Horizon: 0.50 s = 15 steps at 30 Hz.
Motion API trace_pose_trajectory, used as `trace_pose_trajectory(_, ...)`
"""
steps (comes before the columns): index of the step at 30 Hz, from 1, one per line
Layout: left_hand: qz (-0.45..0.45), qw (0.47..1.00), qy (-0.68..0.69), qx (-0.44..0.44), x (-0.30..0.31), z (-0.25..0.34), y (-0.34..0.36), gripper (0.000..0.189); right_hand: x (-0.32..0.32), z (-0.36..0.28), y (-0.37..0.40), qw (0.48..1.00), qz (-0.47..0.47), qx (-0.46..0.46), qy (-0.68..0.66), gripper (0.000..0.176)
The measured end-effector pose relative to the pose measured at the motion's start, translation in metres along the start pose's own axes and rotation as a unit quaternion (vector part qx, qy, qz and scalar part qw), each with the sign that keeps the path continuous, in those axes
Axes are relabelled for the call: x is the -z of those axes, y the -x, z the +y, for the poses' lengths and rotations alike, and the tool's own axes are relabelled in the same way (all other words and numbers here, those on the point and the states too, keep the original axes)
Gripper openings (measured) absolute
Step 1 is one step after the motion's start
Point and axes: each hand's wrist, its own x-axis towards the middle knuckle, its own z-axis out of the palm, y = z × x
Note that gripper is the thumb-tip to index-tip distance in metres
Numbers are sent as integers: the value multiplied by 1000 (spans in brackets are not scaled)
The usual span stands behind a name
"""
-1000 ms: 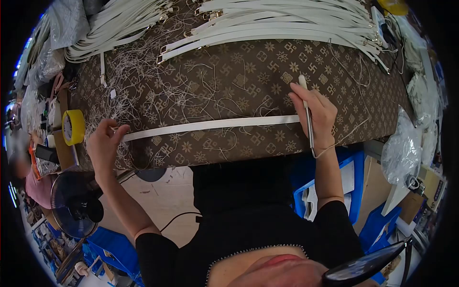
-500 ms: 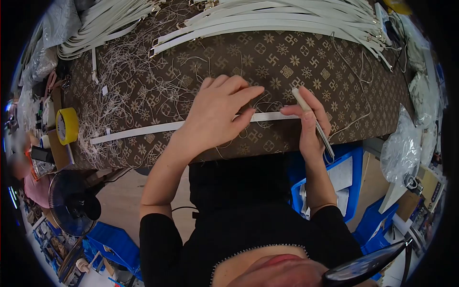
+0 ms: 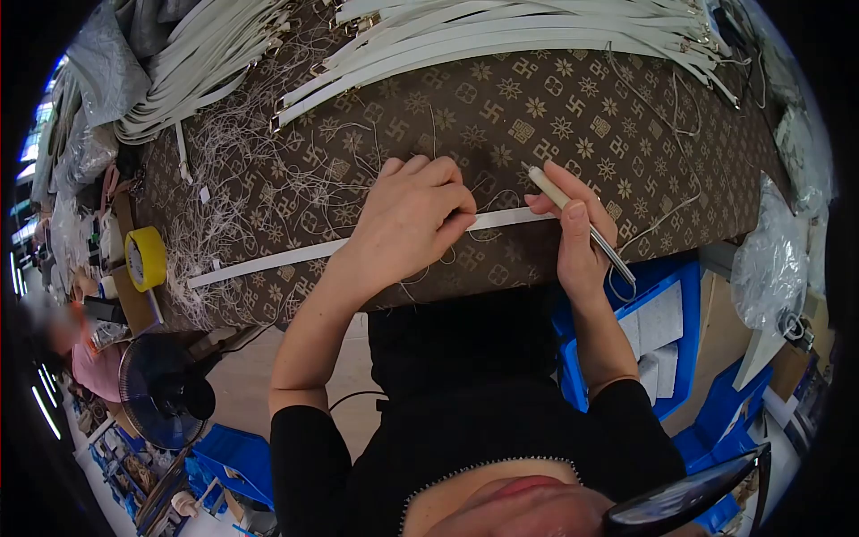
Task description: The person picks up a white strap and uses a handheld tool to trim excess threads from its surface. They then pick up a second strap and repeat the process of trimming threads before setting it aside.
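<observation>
A narrow white strap (image 3: pixel 268 261) lies across the near part of the cloth-covered table. My left hand (image 3: pixel 407 215) rests over its middle, thumb and index fingertips pinched together at the strap; what they pinch is too small to tell. Fine loose threads (image 3: pixel 503 197) curl just right of those fingertips. In my right hand (image 3: pixel 586 233) is a pen-shaped tool (image 3: pixel 550 189) with a beige grip, a thin tip pointing up-left and a cord at its rear end. Some fingers of this hand sit by the strap's right end.
Bundles of white straps with metal buckles (image 3: pixel 501 45) lie along the far side. A tangle of thread scraps (image 3: pixel 242 161) covers the left. Yellow tape (image 3: pixel 146 259), a fan (image 3: pixel 167 391) and a blue bin (image 3: pixel 689 345) stand around the edge. The tool's cord (image 3: pixel 662 215) crosses the right side.
My left thumb and index finger, apart before, have come together at the strap. The tool in my right hand has tilted further left at its tip. The whole view has shifted slightly.
</observation>
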Motion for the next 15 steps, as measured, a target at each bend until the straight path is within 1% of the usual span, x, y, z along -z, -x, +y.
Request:
trace_pose_trajectory(1,-2,1000,-3,-2,-2,2,0,6,0,0,0,1000,3,1,-2,51)
trace_pose_trajectory(3,45,999,-11,-23,-8,5,1,7,-1,1,1,1000,5,-7,-7,49)
trace_pose_trajectory(4,42,999,-13,-25,-9,7,1,7,-1,-1,1,1000,8,-6,-9,49)
trace_pose_trajectory(6,94,994,-40,-45,-13,10,3,10,-3,-9,-1,999,5,-27,23,46)
trace_pose_trajectory(7,92,994,-40,-45,-14,12,6,10,-6,-12,-2,999,5,-28,22,46)
trace_pose_trajectory(9,104,994,29,8,-17,15,16,12,-16,-17,-4,998,8,-61,-5,43)
trace_pose_trajectory(10,101,995,27,8,-17,14,22,12,-21,-17,-3,998,10,-63,-8,43)
trace_pose_trajectory(12,113,986,90,78,-15,13,34,15,-29,-17,1,996,-37,-68,-43,42)
trace_pose_trajectory(13,111,986,89,81,-14,13,39,15,-32,-19,1,995,-54,-59,-51,41)
trace_pose_trajectory(15,151,985,33,70,-10,14,48,22,-35,-20,2,994,-65,-69,-49,41)
